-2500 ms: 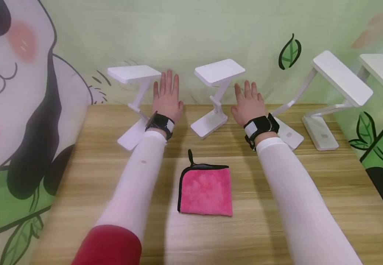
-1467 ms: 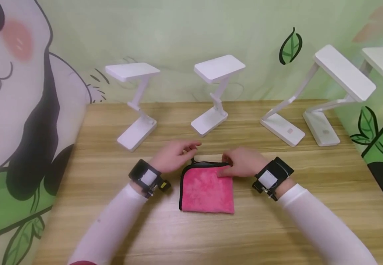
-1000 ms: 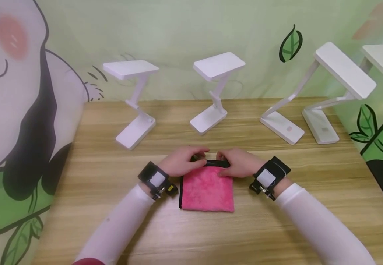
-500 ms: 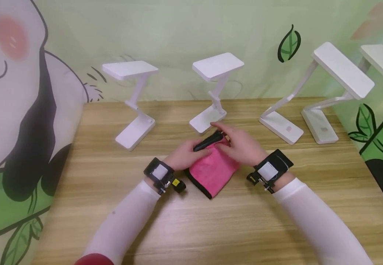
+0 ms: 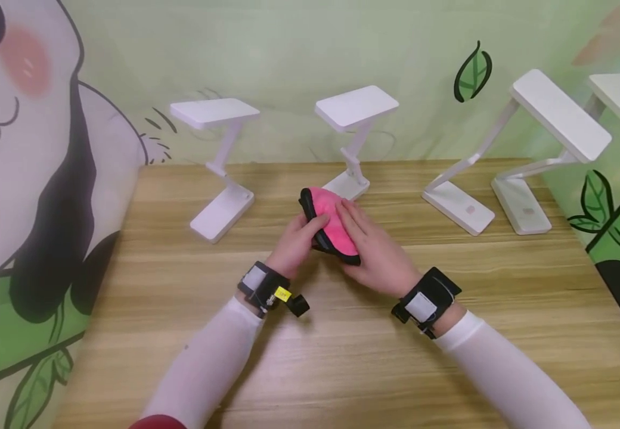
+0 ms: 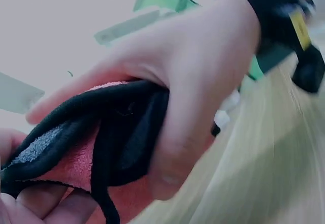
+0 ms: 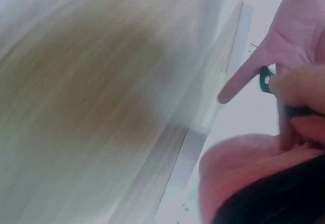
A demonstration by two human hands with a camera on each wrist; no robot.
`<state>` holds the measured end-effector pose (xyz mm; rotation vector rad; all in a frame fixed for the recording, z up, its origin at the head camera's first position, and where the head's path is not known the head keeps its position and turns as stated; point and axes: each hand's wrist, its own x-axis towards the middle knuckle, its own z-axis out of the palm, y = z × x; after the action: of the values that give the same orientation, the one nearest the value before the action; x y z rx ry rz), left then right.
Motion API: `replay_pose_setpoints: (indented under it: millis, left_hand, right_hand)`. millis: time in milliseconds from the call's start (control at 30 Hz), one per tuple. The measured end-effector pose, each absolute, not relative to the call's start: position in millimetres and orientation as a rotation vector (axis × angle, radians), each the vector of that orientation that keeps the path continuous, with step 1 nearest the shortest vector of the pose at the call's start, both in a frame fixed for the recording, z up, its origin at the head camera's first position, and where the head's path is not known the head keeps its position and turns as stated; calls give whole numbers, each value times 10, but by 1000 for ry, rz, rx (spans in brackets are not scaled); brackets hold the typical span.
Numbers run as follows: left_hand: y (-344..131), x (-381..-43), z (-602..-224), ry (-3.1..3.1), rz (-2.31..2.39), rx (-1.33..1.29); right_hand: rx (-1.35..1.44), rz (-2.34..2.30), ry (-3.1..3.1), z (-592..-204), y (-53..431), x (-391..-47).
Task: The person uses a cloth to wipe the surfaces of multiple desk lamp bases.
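A folded pink towel (image 5: 340, 238) with black edging is bunched between both hands, in front of the second lamp from the left. My left hand (image 5: 291, 245) grips its left side, thumb over the top. On the right side my right hand (image 5: 382, 256) lays long fingers along the pink face. In the left wrist view, the towel (image 6: 73, 165) gapes at its black edges and shows a grey inside. Fingertips of the right hand show beneath it there. The right wrist view is blurred; the right hand (image 7: 238, 163) fills its lower right, and most of the towel is hidden.
Several white folding desk lamps stand along the back of the wood-grain table (image 5: 310, 369): a left lamp (image 5: 221, 211), a middle lamp (image 5: 355, 110), an inner right lamp (image 5: 457, 208) and an outer right lamp (image 5: 521, 208). A printed wall backdrop (image 5: 267, 53) rises behind them.
Both hands came back from beside the lamps to the flat towel and took hold of its top edge. They turned it, folded it over and moved it towards the middle lamp.
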<state>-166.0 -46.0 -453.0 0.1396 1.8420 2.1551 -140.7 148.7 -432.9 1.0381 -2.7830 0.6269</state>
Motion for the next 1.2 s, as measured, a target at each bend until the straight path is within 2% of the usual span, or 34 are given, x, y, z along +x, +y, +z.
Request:
replay_pose_setpoints:
  millis: [233, 433, 633, 833, 1067, 1200]
  left_hand:
    - [-483, -1654, -4552, 1643, 2274, 21]
    - [-508, -1632, -4549, 1544, 2312, -35]
    - [-667, -1638, -4504, 1669, 2183, 51]
    - [-1188, -1728, -4387, 2011, 2118, 169]
    - [-1966, -1889, -4265, 2678, 2051, -267]
    - [-2225, -2069, -4254, 2893, 1858, -261]
  right_hand:
    - [1081, 598, -2739, -4343, 1506, -1386]
    - [996, 659, -2790, -4349, 1501, -1362]
    - [948, 733, -2801, -4342, 1483, -1361]
    - [730, 1042, -2804, -4323, 1558, -1417]
    - [552, 1113, -2903, -4210, 1760, -1489]
    - [587, 1049, -2942, -4159, 1786, -1548]
